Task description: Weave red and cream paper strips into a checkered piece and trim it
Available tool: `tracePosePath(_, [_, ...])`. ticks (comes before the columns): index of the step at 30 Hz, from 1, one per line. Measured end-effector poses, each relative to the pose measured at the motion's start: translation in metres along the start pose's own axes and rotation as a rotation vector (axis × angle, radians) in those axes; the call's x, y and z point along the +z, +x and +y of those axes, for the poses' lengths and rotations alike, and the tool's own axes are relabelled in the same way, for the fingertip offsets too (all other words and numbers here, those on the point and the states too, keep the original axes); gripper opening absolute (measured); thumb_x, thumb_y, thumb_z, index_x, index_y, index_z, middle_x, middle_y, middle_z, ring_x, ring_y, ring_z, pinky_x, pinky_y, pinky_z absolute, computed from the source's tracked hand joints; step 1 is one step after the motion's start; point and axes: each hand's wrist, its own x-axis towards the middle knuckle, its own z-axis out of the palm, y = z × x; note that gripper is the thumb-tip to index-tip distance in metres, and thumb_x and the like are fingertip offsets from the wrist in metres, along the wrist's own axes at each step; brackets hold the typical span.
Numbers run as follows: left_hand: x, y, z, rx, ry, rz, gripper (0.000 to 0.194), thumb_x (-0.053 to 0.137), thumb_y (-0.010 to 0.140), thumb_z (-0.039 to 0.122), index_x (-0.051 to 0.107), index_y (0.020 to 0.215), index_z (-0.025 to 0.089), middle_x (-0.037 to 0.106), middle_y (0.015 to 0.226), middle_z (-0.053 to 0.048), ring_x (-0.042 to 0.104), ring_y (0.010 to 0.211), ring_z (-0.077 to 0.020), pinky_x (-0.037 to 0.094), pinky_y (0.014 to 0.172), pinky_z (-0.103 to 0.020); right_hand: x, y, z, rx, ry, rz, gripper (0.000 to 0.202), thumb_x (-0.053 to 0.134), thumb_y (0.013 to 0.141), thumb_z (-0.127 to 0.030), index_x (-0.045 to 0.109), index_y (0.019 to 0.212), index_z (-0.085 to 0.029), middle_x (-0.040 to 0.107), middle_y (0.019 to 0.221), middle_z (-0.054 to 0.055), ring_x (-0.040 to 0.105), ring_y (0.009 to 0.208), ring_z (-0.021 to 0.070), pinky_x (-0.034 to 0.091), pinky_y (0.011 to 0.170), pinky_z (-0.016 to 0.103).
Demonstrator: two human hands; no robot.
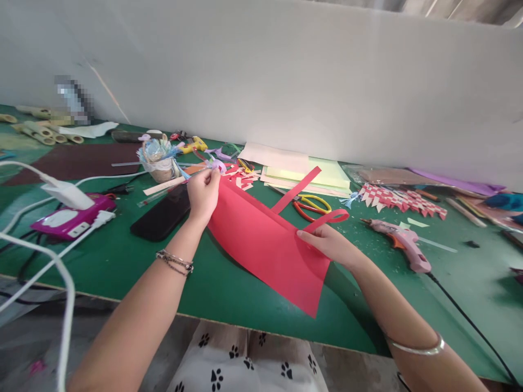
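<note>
A sheet of red paper [265, 245] is held slanting over the green table, its upper long edge folded into a narrow strip. My left hand [204, 193] pinches the sheet's upper left corner. At the upper right edge my right hand [327, 242] is closed on the same sheet, thumb on top. A red paper strip [300, 188] lies just behind the sheet, and a curled red strip [337, 216] loops beside my right hand. Scissors with yellow and red handles [314, 206] rest behind the paper, their blades partly hidden by a strip.
A pink glue gun [402, 242] with a black cord lies to the right. On the left are a black phone [161, 218] and a magenta power strip [75, 218] with white cables. Woven red-and-white paper [402, 200] and pale paper sheets [302, 171] lie towards the wall.
</note>
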Motion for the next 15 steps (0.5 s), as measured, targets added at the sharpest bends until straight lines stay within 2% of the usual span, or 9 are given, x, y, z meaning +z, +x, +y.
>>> tracePosePath(7, [-0.001, 0.002, -0.002, -0.048, -0.053, 0.025, 0.033, 0.047, 0.076, 0.027, 0.030, 0.048, 0.020, 0.030, 0.048, 0.004, 0.035, 0.052, -0.0119, 0.028, 0.052, -0.024, -0.003, 0.000, 0.001, 0.037, 0.132, 0.010, 0.040, 0.056, 0.072, -0.055, 0.064, 0.067, -0.016, 0.068, 0.074, 0.004, 0.061, 0.067, 0.0186, 0.044, 0.059, 0.027])
tracePosePath(12, [-0.006, 0.005, -0.003, -0.100, -0.037, 0.060, 0.035, 0.046, 0.079, 0.022, 0.028, 0.048, 0.019, 0.022, 0.048, 0.005, 0.027, 0.047, -0.0100, 0.021, 0.047, -0.025, -0.016, 0.008, 0.013, 0.032, 0.174, 0.111, 0.040, 0.060, 0.068, -0.055, 0.066, 0.065, -0.015, 0.068, 0.074, 0.006, 0.060, 0.071, 0.0188, 0.044, 0.065, 0.028])
tracePosePath(15, [-0.007, 0.006, -0.003, -0.101, -0.025, 0.068, 0.037, 0.046, 0.080, 0.021, 0.027, 0.048, 0.019, 0.020, 0.048, 0.005, 0.025, 0.046, -0.0093, 0.019, 0.046, -0.025, -0.020, 0.010, 0.015, 0.044, 0.166, 0.166, 0.043, 0.059, 0.069, -0.057, 0.068, 0.071, -0.015, 0.068, 0.081, 0.008, 0.060, 0.078, 0.0201, 0.044, 0.069, 0.029])
